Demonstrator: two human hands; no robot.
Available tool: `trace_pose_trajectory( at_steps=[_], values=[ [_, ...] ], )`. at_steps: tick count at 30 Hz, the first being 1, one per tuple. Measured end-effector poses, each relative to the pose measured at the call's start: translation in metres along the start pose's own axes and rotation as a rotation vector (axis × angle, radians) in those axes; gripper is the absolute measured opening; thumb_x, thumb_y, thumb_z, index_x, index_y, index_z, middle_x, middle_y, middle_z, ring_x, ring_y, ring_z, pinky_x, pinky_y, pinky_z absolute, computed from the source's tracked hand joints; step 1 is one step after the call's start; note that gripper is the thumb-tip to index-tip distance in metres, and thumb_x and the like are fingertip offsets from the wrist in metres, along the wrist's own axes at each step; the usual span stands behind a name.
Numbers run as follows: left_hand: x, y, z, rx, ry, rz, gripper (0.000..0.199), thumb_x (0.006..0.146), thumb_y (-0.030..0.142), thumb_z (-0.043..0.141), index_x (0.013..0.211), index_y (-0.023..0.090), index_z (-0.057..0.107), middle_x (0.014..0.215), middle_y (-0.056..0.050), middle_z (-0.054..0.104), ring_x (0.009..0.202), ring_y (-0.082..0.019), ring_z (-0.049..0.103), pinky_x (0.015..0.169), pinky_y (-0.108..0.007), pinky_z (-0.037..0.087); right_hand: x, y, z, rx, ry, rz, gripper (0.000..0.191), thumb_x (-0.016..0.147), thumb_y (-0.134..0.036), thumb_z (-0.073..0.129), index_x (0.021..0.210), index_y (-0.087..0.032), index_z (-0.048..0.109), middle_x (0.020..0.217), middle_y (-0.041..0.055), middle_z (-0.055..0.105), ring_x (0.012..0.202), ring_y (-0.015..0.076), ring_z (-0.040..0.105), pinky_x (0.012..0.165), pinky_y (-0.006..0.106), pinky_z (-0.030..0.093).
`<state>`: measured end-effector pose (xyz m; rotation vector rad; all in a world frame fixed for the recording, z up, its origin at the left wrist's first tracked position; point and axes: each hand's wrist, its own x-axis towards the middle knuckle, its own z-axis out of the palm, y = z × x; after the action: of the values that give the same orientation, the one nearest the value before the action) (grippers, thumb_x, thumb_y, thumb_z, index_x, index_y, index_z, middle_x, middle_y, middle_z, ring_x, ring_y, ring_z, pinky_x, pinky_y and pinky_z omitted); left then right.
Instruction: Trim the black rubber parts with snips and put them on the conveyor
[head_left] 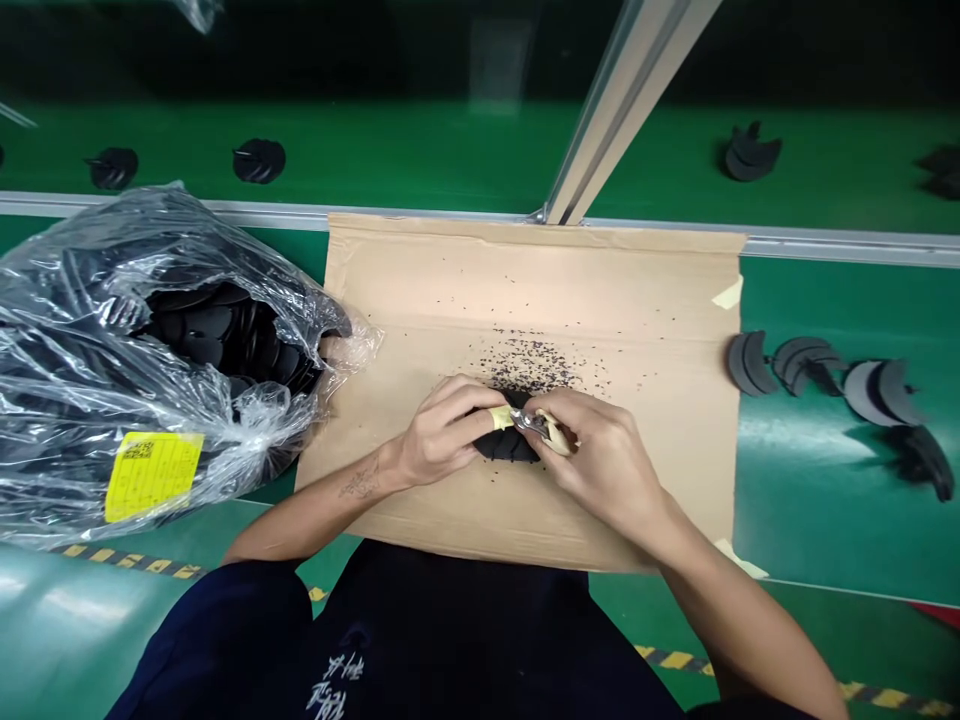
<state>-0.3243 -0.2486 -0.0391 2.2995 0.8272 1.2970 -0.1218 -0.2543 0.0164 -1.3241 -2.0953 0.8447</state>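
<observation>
My left hand (pixel 450 430) is closed on a black curved plastic part (pixel 504 445), held low over the cardboard. Pale yellow tape is wrapped round a finger of this hand. In my right hand (pixel 600 450) is a small shiny metal clipper (pixel 529 421), pinched between thumb and fingers, with its tip at the black part. Pale tape (pixel 556 436) shows around the clipper or the fingers; I cannot tell which. Many tiny black scraps (pixel 529 362) lie scattered on the cardboard sheet (pixel 420 290) just beyond my hands. My fingers hide much of the part.
A clear plastic bag (pixel 67 320) full of black parts, with a yellow label (pixel 154 476), stands at the left. Several black curved pieces (pixel 806 362) lie on the green table at the right. Behind the cardboard rises a metal post (pixel 622 110); more pieces (pixel 259 160) lie beyond the rail.
</observation>
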Motion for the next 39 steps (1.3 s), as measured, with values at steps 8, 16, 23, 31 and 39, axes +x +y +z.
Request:
trace_pose_trajectory(
  at_steps=[8,16,23,31,39],
  values=[
    [0.002,-0.002,-0.002,0.058,0.003,0.008,0.017,0.092,0.008,0.06,0.105,0.015,0.068,0.094,-0.01,0.073,0.088,-0.02,0.067,0.074,-0.035,0.059,0.002,0.004,0.01,-0.226,0.049,-0.133,0.019,0.089,-0.01,0.048,0.087,-0.017,0.065,0.076,0.0069,0.071,0.068,0.0203,0.063,0.065,0.032,0.047],
    [0.027,0.007,-0.015,0.222,-0.085,0.074,0.022,0.091,0.001,0.054,0.103,0.014,0.066,0.093,-0.01,0.074,0.085,-0.019,0.068,0.073,-0.034,0.061,0.013,-0.001,-0.001,-0.311,0.066,-0.186,0.021,0.083,-0.004,0.045,0.081,-0.02,0.059,0.072,0.0044,0.065,0.063,0.0178,0.054,0.06,0.03,0.039],
    [0.083,0.0,-0.027,0.262,0.113,0.232,0.018,0.093,0.009,0.061,0.108,0.018,0.065,0.091,-0.005,0.075,0.086,-0.016,0.069,0.075,-0.032,0.06,0.053,-0.014,-0.062,0.062,0.086,-0.147,0.015,0.091,-0.019,0.052,0.076,-0.021,0.052,0.065,-0.0029,0.052,0.058,0.0118,0.046,0.056,0.025,0.037],
    [0.099,0.002,-0.035,0.182,0.323,0.318,0.01,0.089,0.01,0.069,0.088,0.018,0.062,0.096,-0.004,0.077,0.09,-0.015,0.069,0.078,-0.032,0.061,0.068,0.032,-0.065,-0.231,-0.129,-0.068,0.021,0.076,-0.003,0.053,0.07,-0.021,0.06,0.065,-0.0014,0.067,0.055,0.0137,0.057,0.05,0.025,0.039],
    [0.089,0.002,-0.039,0.119,0.332,0.318,0.007,0.093,0.014,0.066,0.088,0.019,0.064,0.097,-0.004,0.077,0.092,-0.017,0.07,0.08,-0.035,0.063,0.068,0.035,-0.064,-0.225,-0.236,-0.153,0.021,0.084,-0.01,0.055,0.068,-0.022,0.062,0.065,-0.0007,0.068,0.054,0.0125,0.054,0.051,0.026,0.039]
  ],
)
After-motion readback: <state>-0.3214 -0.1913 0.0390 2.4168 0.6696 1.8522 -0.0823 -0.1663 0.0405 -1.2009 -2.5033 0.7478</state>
